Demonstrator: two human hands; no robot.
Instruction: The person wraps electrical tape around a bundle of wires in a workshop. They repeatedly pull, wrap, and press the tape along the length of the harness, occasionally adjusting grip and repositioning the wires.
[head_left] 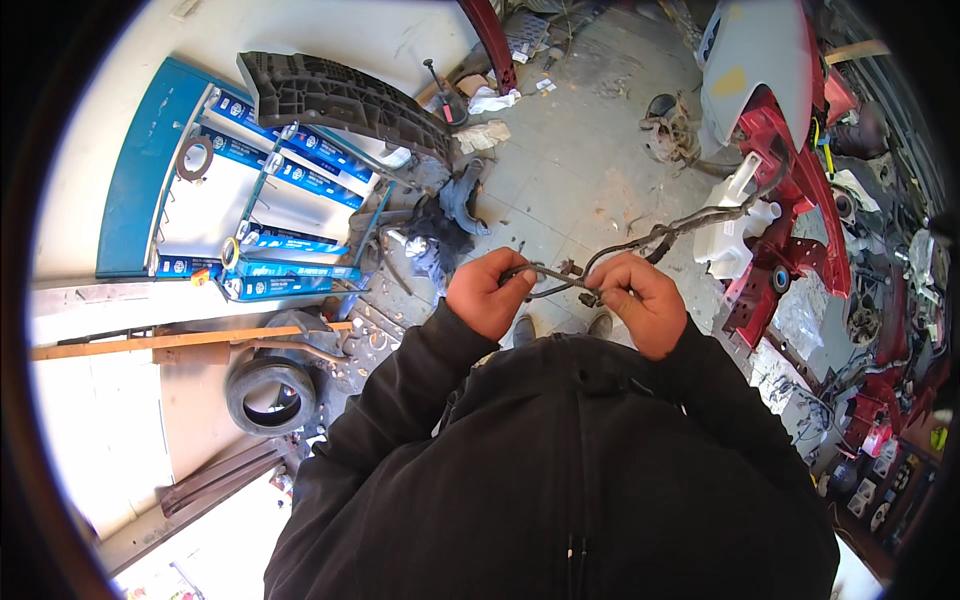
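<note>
A dark wiring harness [690, 218] runs from the red car body part on the right to my two hands. My left hand [490, 294] pinches one end of it between thumb and forefinger. A short way to the right, my right hand [642, 302] grips the same harness, its fingers closed near a small dark connector [592, 297]. Between the hands the harness stretches nearly straight, with a loop bending up and away to the right. The exact end inside my left fingers is hidden.
To the right stands a red car body front [800, 255] with a white plastic reservoir [735, 222] and a grey panel [755, 70]. A blue rack [135, 180] with boxes, a black plastic liner [345, 95] and a tire [270, 395] are at left. Parts litter the floor [560, 150].
</note>
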